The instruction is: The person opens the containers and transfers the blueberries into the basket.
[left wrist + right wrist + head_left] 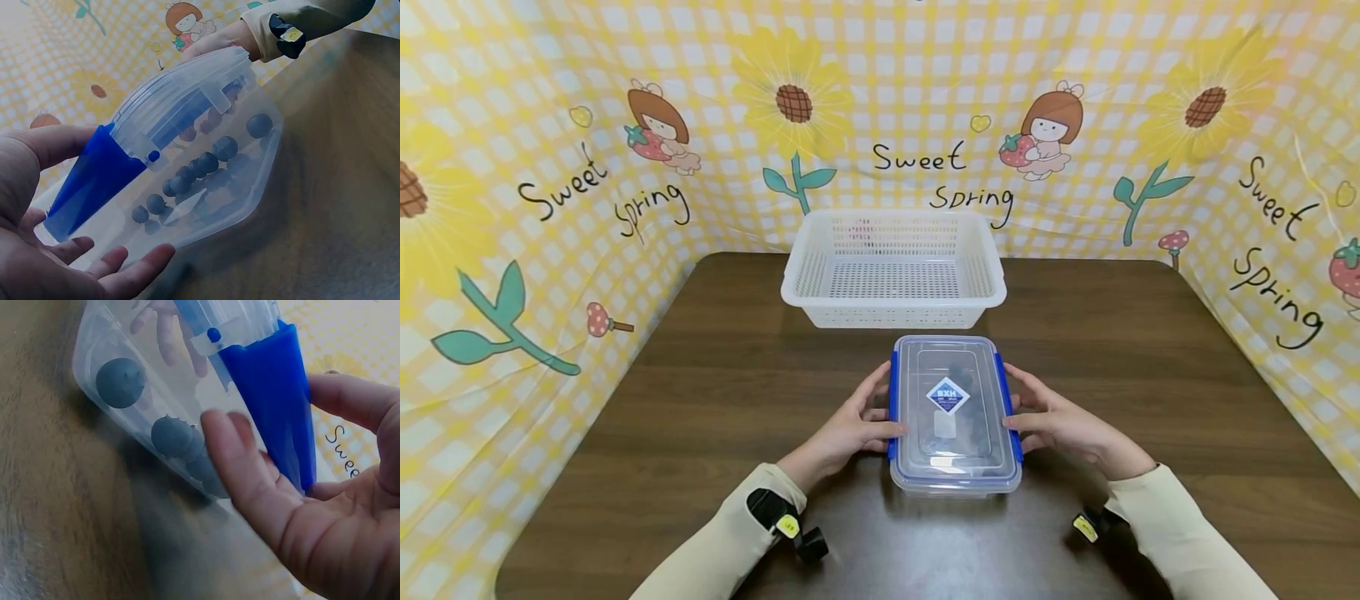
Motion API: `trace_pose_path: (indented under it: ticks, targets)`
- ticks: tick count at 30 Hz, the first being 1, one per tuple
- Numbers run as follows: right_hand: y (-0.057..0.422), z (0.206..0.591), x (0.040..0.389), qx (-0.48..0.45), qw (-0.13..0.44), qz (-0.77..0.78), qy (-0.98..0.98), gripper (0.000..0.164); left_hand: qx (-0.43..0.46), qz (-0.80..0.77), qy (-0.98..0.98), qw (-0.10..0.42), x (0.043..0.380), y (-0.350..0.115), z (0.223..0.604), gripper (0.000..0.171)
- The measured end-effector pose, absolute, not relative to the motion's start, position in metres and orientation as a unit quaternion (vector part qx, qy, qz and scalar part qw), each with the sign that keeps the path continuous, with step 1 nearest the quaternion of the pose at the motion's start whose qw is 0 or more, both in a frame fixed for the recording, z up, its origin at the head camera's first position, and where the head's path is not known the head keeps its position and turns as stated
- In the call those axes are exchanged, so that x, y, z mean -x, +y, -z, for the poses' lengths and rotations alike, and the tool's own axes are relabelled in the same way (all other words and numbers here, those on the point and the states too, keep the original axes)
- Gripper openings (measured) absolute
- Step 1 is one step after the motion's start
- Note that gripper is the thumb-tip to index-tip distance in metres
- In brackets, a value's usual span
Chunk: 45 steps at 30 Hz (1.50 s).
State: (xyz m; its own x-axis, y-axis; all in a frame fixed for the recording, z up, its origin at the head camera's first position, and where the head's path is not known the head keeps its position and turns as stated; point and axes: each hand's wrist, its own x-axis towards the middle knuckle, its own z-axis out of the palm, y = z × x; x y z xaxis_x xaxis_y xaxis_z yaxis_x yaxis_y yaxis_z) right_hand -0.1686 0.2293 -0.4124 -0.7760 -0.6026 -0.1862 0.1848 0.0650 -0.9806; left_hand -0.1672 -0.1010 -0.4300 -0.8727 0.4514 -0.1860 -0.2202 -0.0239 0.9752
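Note:
A clear plastic food container (pixel 955 462) with blue side clasps (pixel 100 178) stands at the middle of the table, its lid on. A blue diamond label marks the lid. My left hand (pixel 853 425) holds its left side, thumb over the lid's edge and fingers along the wall below. On the opposite side my right hand (pixel 1063 421) holds it the same way, thumb at the blue clasp (pixel 275 406). Through the clear wall several blueberries (pixel 225 149) show at the bottom; one large blueberry (pixel 120 382) lies near a corner.
Just behind the container stands a white perforated plastic basket (pixel 891 315) on the brown wooden table (pixel 715 375). A yellow checked cloth (pixel 910 92) with sunflowers hangs around the table's back and sides.

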Motion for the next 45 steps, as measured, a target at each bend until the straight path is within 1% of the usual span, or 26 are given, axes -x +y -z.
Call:
trace_pose_path:
  ticks: [7, 17, 22, 29, 37, 40, 45]
  targets:
    - [0.232, 0.417, 0.172, 0.166, 0.318, 0.696, 0.622, 0.090, -0.081, -0.724, 0.642, 0.239, 0.168, -0.102, 0.435, 0.096]
    - [0.228, 0.421, 0.169, 0.126, 0.300, 0.711, 0.623, 0.089, -0.067, -0.728, 0.636, 0.247, 0.169, -0.100, 0.437, 0.093]
    - [0.225, 0.418, 0.168, 0.108, 0.292, 0.697, 0.646, 0.091, -0.062, -0.726, 0.637, 0.250, 0.168, -0.100, 0.439, 0.093]
    - [0.220, 0.412, 0.172, 0.097, 0.309, 0.682, 0.656, 0.090, -0.051, -0.726, 0.639, 0.247, 0.168, -0.099, 0.435, 0.095]
    - [0.207, 0.397, 0.172, 0.071, 0.309, 0.629, 0.710, 0.092, -0.042, -0.728, 0.642, 0.237, 0.169, -0.096, 0.432, 0.098]
    - [0.200, 0.393, 0.172, 0.051, 0.307, 0.605, 0.733, 0.092, -0.046, -0.728, 0.643, 0.234, 0.168, -0.095, 0.431, 0.098]
    - [0.190, 0.390, 0.171, 0.030, 0.286, 0.580, 0.762, 0.090, -0.046, -0.727, 0.646, 0.228, 0.167, -0.094, 0.430, 0.099]
